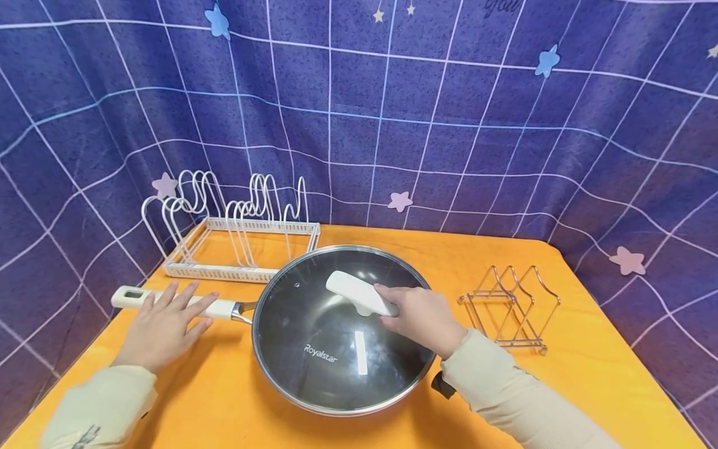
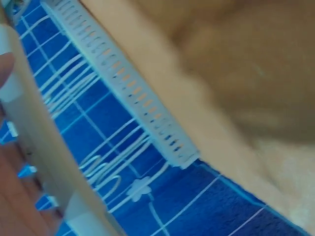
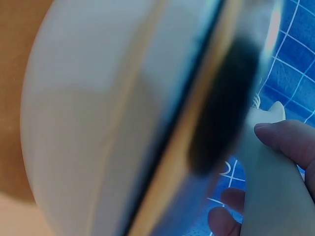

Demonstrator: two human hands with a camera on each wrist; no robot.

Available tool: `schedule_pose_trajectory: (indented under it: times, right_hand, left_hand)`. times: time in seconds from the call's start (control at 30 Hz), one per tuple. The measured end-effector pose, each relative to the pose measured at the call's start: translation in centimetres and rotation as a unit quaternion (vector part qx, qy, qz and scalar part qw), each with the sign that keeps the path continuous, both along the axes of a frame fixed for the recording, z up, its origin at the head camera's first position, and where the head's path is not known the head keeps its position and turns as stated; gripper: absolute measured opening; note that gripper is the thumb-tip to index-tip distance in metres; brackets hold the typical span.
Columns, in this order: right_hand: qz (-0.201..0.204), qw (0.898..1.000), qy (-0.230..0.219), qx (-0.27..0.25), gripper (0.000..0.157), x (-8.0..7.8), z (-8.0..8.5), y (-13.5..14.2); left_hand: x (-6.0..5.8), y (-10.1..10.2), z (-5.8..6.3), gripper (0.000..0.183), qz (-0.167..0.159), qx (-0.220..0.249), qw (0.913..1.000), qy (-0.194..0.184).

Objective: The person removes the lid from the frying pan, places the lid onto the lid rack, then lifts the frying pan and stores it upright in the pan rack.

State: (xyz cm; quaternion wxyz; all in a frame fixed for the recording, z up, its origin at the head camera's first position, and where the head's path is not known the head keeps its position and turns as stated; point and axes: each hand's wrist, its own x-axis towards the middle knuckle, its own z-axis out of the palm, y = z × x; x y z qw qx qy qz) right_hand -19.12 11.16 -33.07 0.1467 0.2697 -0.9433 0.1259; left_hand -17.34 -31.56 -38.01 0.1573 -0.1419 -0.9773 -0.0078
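A wok with a long cream handle (image 1: pixel 220 309) sits on the orange cloth, topped by a dark glass lid (image 1: pixel 291 324) lettered "Royalstar". My left hand (image 1: pixel 159 330) lies across the handle, its straight fingers spread over the top. Near the lid's centre, my right hand (image 1: pixel 426 317) grips the white lid handle (image 1: pixel 350 288) from the right. In the right wrist view the thumb presses one side of that lid handle (image 3: pixel 268 182), with fingertips on the other. The wok's pale outer wall (image 3: pixel 78 128) fills much of that view.
A white wire rack (image 1: pixel 219 272) with several tall loops stands behind the wok at the left. To the right is a smaller metal wire rack (image 1: pixel 518 343). A purple-blue curtain (image 1: pixel 359 143) with white grid lines and stars hangs along the back and sides.
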Motion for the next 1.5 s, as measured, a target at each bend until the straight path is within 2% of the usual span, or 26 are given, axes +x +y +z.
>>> schedule_pose_trajectory:
  times: [0.17,0.27,0.43,0.6,0.8,0.9,1.07,1.27,1.5]
  right_hand:
    - [0.004,1.0,-0.021,-0.012,0.053,-0.1,0.0,-0.1]
    - [0.003,1.0,-0.019,-0.012,0.053,-0.1,0.1,0.0]
    - [0.001,1.0,-0.019,-0.01,0.054,-0.1,0.1,0.2]
    - [0.0,1.0,-0.022,-0.006,0.054,0.0,0.1,0.1]
    - [0.011,1.0,0.0,0.006,0.053,0.1,-0.1,0.1]
    - [0.012,1.0,0.005,0.008,0.054,0.2,-0.1,0.1]
    - [0.004,1.0,-0.012,0.002,0.055,0.1,0.0,0.0]
    - [-0.022,0.999,-0.044,-0.016,0.055,0.0,0.0,-0.1]
    - [-0.035,0.997,-0.06,-0.029,0.054,0.1,0.0,-0.1]
  left_hand:
    - [0.1,0.2,-0.2,0.048,0.006,-0.017,0.9987,0.048]
    - [0.0,0.5,-0.6,0.048,0.01,-0.007,0.9969,0.078]
    - [-0.3,1.0,-1.0,0.047,0.023,0.018,0.9945,0.101]
    - [-0.5,1.1,-1.3,0.047,0.021,0.037,0.9929,0.111]
    - [0.0,0.8,-0.6,0.046,0.024,0.035,0.9959,0.08]
    - [0.0,1.0,-0.4,0.046,0.033,0.036,0.9958,0.077]
    - [-0.2,1.4,-0.5,0.044,0.043,0.038,0.9943,0.09]
    - [-0.2,1.3,-0.9,0.045,0.038,0.032,0.9923,0.114]
    - [-0.2,1.3,-0.9,0.044,0.024,0.018,0.9866,0.161]
